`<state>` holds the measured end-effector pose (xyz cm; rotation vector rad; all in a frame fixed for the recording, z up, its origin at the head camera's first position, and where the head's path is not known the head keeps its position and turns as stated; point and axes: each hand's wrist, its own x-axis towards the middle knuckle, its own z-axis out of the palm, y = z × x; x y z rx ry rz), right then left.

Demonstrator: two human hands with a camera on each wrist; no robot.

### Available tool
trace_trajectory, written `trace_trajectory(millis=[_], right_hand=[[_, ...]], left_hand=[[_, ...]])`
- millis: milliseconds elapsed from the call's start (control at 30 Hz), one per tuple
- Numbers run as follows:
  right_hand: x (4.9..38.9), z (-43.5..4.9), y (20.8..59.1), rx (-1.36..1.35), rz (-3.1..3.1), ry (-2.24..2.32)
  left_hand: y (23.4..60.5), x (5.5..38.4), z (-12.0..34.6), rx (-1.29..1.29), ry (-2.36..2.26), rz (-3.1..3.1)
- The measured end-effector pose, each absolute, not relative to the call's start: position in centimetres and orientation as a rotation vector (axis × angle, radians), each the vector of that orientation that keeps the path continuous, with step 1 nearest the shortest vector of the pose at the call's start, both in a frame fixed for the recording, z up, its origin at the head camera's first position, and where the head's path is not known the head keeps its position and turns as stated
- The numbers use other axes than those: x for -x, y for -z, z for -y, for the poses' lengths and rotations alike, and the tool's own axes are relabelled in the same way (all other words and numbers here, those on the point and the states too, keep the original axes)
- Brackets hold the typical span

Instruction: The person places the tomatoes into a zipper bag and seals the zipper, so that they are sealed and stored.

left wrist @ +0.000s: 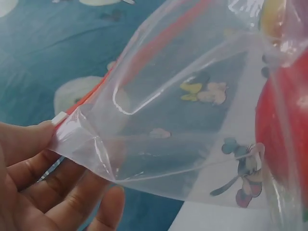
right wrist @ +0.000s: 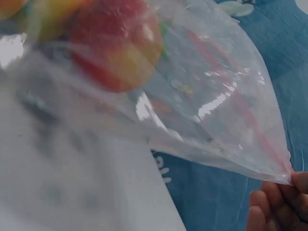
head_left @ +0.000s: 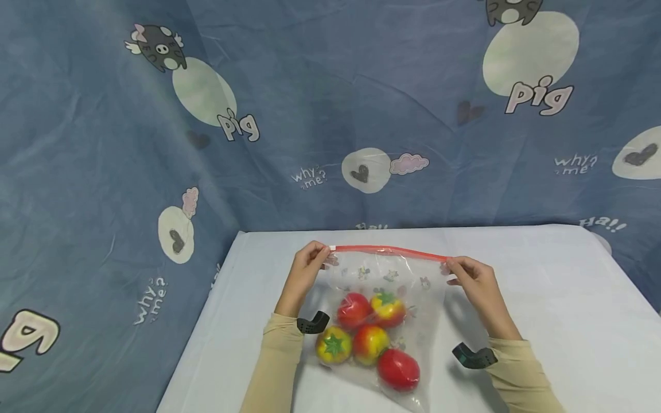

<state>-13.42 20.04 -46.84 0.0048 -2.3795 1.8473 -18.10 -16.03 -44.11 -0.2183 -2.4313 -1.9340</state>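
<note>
A clear zip bag [head_left: 423,321] printed with small cartoon figures is stretched between both hands. Along its top runs a red zip strip [head_left: 387,249] with a white slider [head_left: 333,248] at the left end. My left hand [head_left: 304,272] pinches the top left corner beside that slider; in the left wrist view the other fingers [left wrist: 72,199] are partly behind the plastic. The top right corner is pinched by my right hand [head_left: 479,287]. Inside the bag are several round fruits, among them a red one [head_left: 399,369] and a yellow one with a green leafy top [head_left: 333,345].
Beneath the bag is a white-covered table [head_left: 558,298]. A blue printed curtain [head_left: 310,103] hangs behind it and along the left side. Black devices sit on the left wrist [head_left: 312,323] and the right wrist [head_left: 474,356].
</note>
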Motion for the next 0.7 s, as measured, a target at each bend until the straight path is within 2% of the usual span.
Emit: trace_trajectory(millis=[333, 700], right_hand=[[13.9, -19.1, 46.0, 0.088, 2.217, -1.792], [13.6, -19.1, 45.8, 0.066, 2.15, -1.831]], left_hand=[[43.6, 16.0, 15.4, 0.197, 1.928, 2.274], [43.6, 15.7, 15.1, 0.151, 1.938, 2.229]])
